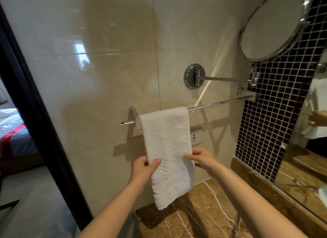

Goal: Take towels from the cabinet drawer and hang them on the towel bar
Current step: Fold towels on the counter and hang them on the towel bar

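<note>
White towel [166, 140] draped over towel bar [219, 103], so 1 hung. L hand [143, 168] at 9, R hand [203, 160] at 3, fingers [155, 162] pinching its edges, prob. straightening. More towels left? Can't tell.

The towel [166, 149] covers the left end of the towel bar [217, 103]; right of it the bar is bare up to the mosaic wall [265, 131]. Close above that stretch runs the mirror arm [226, 79], with the round mirror [272, 25] overhanging higher up. Below, the desk [203, 218] lies near the towel's lower end
</note>
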`<action>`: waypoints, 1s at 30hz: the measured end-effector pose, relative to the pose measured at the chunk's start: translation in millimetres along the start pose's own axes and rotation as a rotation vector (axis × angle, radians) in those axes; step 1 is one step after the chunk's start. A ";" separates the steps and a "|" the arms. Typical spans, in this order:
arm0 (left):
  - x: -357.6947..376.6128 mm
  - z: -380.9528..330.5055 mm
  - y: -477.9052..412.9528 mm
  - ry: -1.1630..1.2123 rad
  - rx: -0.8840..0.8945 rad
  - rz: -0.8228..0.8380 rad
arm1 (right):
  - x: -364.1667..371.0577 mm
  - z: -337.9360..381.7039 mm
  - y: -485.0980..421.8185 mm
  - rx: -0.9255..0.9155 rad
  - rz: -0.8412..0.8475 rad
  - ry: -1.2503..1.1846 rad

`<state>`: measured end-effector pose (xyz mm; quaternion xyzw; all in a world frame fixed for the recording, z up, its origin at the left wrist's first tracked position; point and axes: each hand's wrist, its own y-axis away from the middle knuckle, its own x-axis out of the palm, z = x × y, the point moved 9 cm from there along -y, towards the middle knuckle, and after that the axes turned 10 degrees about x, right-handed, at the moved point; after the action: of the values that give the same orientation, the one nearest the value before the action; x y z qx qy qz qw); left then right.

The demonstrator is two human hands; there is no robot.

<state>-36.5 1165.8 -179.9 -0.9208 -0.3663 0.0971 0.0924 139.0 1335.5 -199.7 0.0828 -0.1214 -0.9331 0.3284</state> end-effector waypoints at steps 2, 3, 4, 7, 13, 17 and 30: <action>-1.5 0.8 0.3 0.004 -0.003 -0.015 | 0.1 -2.9 -1.1 0.004 0.005 -0.007; -2.2 0.8 0.4 0.008 -0.005 -0.018 | 0.6 -3.9 -1.5 0.005 0.008 -0.009; -2.8 0.9 0.6 0.013 -0.006 -0.019 | 1.1 -4.9 -1.5 0.005 0.010 -0.009; -3.4 0.8 1.5 0.020 -0.001 -0.020 | 1.9 -7.9 -1.6 0.003 0.007 -0.004; 3.6 1.3 5.0 0.046 -0.023 -0.029 | 2.6 -16.7 -0.8 0.020 -0.006 0.007; 2.8 0.8 6.3 0.052 -0.026 -0.044 | 1.4 -19.7 0.1 0.022 -0.008 0.024; -1.9 4.3 17.5 0.102 -0.015 -0.094 | 3.1 -34.3 8.4 0.023 0.006 0.071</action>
<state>-27.3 1152.4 -188.1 -0.9070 -0.4045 0.0432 0.1086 149.7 1321.3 -230.4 0.1195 -0.1204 -0.9271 0.3341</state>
